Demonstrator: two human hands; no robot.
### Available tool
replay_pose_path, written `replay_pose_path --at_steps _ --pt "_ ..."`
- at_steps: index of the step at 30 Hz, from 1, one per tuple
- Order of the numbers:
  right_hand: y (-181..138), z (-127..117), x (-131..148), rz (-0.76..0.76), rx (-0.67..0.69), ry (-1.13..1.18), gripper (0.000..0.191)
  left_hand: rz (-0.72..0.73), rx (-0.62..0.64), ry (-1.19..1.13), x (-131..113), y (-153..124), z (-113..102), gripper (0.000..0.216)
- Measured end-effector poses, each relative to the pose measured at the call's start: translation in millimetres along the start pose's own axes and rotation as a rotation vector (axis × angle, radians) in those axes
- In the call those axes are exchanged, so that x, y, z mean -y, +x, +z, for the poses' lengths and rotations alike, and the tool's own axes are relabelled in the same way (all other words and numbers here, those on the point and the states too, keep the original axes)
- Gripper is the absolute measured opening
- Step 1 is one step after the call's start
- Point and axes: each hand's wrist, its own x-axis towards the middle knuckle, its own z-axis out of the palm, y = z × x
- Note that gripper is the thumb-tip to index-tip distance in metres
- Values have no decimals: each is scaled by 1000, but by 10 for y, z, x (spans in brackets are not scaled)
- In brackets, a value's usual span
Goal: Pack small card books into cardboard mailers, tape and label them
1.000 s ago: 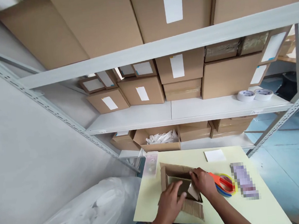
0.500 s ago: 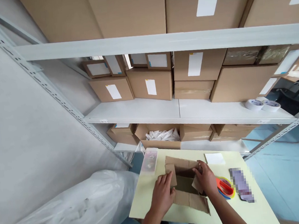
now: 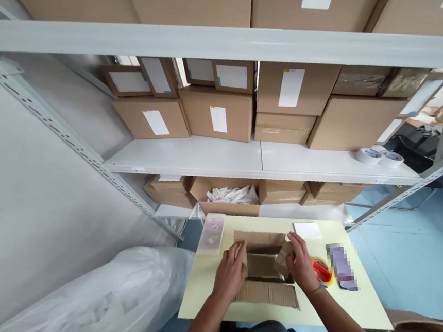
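An open cardboard box lies on the pale yellow table, its far and near flaps spread outward. My left hand grips its left side, fingers bent over the edge there. On the opposite side my right hand holds the right end flap, which tilts inward over the opening. The part of the box visible between my hands shows no contents. Just right of my right hand lie red and yellow ring-shaped items, with a bit of blue under them.
Behind the table stands a metal shelf with cardboard boxes and white tape rolls. A clear plastic case, white paper and a pixelated purple object lie on the table. A large plastic bag sits left.
The view has shifted and tilted slightly. My right hand has moved up along the right flap, which now shows more of its face. My left hand remains on the left side.
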Motion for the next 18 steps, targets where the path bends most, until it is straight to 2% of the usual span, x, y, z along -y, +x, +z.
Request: replay_pose_path --at_steps 2,3,5,8,10,13,15,18 --pt "47 -5 -24 109 -89 17 45 -8 26 31 -3 73 -2 72" --pt "63 -4 -21 149 -86 31 42 -13 36 40 -7 102 6 73" --pt "68 4 14 156 23 58 39 -24 39 53 -16 133 35 73" --pt "7 20 80 29 207 64 42 -25 15 53 -20 115 84 71" --pt "-58 27 80 36 180 48 44 -32 -12 37 -8 80 100 72" --pt "-136 27 3 326 61 113 58 -74 -76 -47 36 47 103 77" --pt "-146 18 -53 494 124 243 63 -105 -105 -151 79 58 95 81" --pt "-86 -7 -79 508 222 323 54 -175 -87 -308 153 105 60 75"
